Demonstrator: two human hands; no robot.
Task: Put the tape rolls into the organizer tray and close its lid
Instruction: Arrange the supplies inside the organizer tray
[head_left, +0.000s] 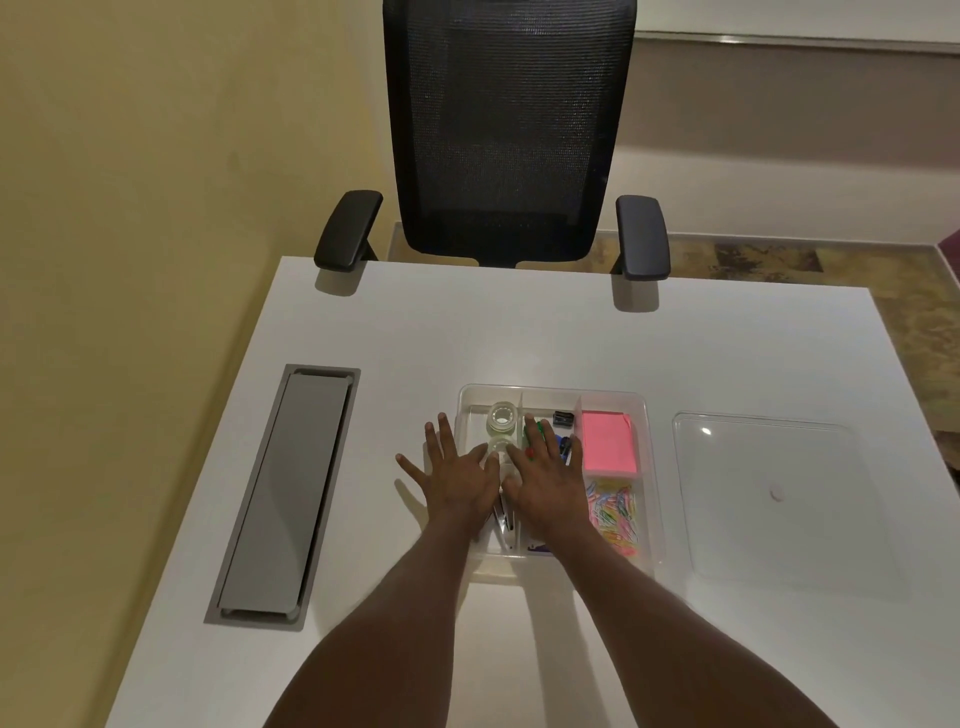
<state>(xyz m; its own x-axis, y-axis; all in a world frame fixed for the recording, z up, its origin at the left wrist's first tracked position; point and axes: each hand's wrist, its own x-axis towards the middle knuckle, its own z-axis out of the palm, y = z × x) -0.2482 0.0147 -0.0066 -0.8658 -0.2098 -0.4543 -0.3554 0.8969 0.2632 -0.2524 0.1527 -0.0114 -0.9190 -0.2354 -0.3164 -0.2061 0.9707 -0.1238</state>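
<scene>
A clear plastic organizer tray sits in the middle of the white table. In its far left compartment stands one clear tape roll, and a second tape roll lies just in front of it, partly hidden by my fingers. My left hand lies flat with fingers spread over the tray's left edge. My right hand lies flat with fingers spread over the tray's middle. Neither hand holds anything. The clear lid lies flat on the table to the right of the tray, apart from it.
The tray also holds pink sticky notes, coloured paper clips, a black sharpener and pens. A grey cable hatch is set into the table at the left. A black mesh chair stands beyond the far edge.
</scene>
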